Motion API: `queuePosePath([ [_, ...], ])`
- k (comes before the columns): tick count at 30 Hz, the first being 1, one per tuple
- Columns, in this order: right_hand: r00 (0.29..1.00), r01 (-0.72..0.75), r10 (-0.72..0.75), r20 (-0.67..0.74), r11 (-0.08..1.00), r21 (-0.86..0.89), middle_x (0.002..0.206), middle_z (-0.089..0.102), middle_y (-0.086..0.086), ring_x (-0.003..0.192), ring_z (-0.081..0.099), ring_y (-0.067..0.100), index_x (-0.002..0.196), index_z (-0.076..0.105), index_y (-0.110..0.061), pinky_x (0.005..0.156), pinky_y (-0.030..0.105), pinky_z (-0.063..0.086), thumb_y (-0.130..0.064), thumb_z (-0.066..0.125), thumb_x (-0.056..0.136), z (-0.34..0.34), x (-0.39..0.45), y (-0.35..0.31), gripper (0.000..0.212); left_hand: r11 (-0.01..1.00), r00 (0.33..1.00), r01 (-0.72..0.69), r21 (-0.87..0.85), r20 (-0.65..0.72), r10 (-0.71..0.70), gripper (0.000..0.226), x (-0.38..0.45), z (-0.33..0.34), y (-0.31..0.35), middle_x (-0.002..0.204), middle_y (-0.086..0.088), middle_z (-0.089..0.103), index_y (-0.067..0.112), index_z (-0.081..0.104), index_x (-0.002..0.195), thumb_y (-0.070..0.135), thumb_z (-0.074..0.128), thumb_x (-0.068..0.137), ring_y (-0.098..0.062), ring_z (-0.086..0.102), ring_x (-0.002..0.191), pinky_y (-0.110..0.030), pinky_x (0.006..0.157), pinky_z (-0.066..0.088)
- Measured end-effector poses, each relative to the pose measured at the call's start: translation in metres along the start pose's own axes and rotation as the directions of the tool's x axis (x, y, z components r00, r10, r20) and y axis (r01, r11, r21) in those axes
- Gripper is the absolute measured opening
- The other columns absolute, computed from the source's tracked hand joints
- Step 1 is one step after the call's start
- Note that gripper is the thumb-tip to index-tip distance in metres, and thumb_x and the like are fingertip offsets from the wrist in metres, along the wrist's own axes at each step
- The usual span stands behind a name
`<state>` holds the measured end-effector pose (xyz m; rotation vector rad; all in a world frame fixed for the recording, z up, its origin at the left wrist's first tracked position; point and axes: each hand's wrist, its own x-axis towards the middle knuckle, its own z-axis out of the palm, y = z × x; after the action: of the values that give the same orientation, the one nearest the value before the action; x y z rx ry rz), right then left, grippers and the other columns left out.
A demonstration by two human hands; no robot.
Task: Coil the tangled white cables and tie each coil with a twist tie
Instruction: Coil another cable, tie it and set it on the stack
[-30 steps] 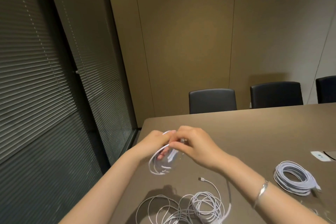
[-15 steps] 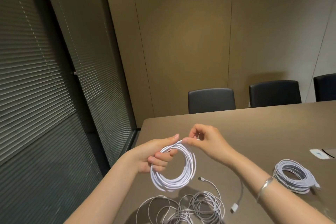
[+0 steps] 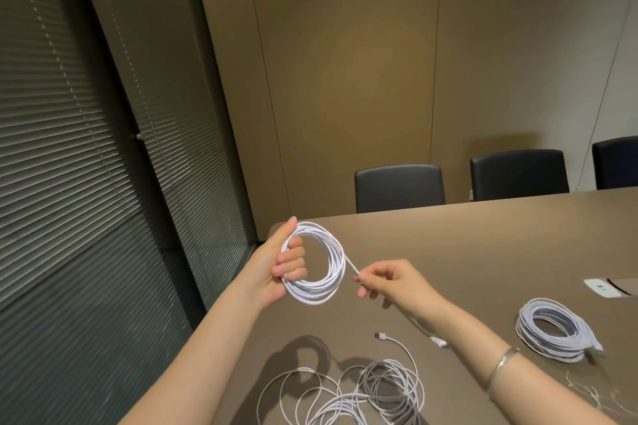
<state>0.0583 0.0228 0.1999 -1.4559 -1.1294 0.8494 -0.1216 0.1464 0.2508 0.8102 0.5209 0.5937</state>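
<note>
Coil gripped in L hand, R hand pinching its tail; untied. Finished coil by desk's right edge; tangle at near edge left.

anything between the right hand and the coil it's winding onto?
Nothing visible. The right hand pinches the cable's free strand beside the coil held in the left hand; the strand runs straight across an open gap above the table.

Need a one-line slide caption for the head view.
Left hand grips white cable coil; right hand pinches its tail.
</note>
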Motion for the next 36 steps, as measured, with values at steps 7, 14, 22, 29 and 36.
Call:
queuePosePath([
  [7, 0.991, -0.005, 0.024, -0.134, 0.990, 0.139, 0.079, 0.074, 0.011, 0.053, 0.045, 0.012, 0.084, 0.053, -0.009, 0.045, 0.018, 0.038, -0.007, 0.062, 0.090, 0.031, 0.001, 0.000, 0.011, 0.985, 0.971, -0.171, 0.037, -0.164, 0.175, 0.046, 0.009, 0.007, -0.010, 0.043, 0.007, 0.020, 0.018, 0.036, 0.064, 0.044, 0.052, 0.098, -0.006, 0.018, 0.031, -0.018, 0.034, 0.021],
  [14, 0.999, 0.000, -0.004, 0.033, 0.992, 0.130, 0.105, 0.065, 0.011, 0.083, 0.065, 0.010, 0.118, 0.060, -0.005, 0.070, 0.015, 0.052, 0.011, 0.037, 0.095, 0.037, -0.006, -0.005, 0.037, 0.970, 0.945, -0.240, 0.037, -0.220, 0.242, 0.046, 0.011, 0.005, -0.005, 0.042, 0.007, 0.021, 0.018, 0.035, 0.064, 0.044, 0.051, 0.099, -0.006, 0.019, 0.030, -0.018, 0.034, 0.024],
  [22, 0.937, 0.346, -0.242, 0.253, 0.741, -0.575, 0.127, 0.063, -0.005, 0.115, 0.057, 0.001, 0.137, 0.050, -0.025, 0.101, 0.018, 0.043, -0.013, 0.060, 0.093, 0.014, -0.011, -0.010, 0.047, 0.984, 0.972, -0.165, -0.064, -0.178, 0.151, 0.046, 0.007, -0.002, -0.009, 0.042, 0.008, 0.020, 0.018, 0.036, 0.064, 0.045, 0.051, 0.099, -0.005, 0.019, 0.030, -0.017, 0.034, 0.022],
  [29, 0.783, 0.576, -0.477, 0.399, 0.313, -0.755, 0.099, 0.073, 0.007, 0.091, 0.065, 0.029, 0.120, 0.065, -0.022, 0.076, 0.038, 0.051, -0.025, 0.063, 0.090, 0.007, -0.008, -0.015, 0.031, 0.985, 0.989, -0.092, -0.144, -0.124, 0.074, 0.047, 0.006, 0.003, -0.011, 0.041, 0.008, 0.021, 0.018, 0.038, 0.061, 0.045, 0.053, 0.098, -0.005, 0.020, 0.029, -0.017, 0.036, 0.020],
  [36, 0.694, 0.576, -0.616, 0.374, 0.163, -0.801, 0.083, 0.057, -0.007, 0.072, 0.053, 0.015, 0.096, 0.061, -0.024, 0.056, 0.030, 0.045, -0.043, 0.046, 0.090, 0.006, -0.015, -0.026, 0.025, 0.988, 0.996, -0.048, -0.148, -0.086, 0.035, 0.047, 0.006, -0.001, -0.011, 0.043, 0.008, 0.020, 0.018, 0.039, 0.061, 0.044, 0.054, 0.097, -0.005, 0.020, 0.030, -0.017, 0.036, 0.021],
])
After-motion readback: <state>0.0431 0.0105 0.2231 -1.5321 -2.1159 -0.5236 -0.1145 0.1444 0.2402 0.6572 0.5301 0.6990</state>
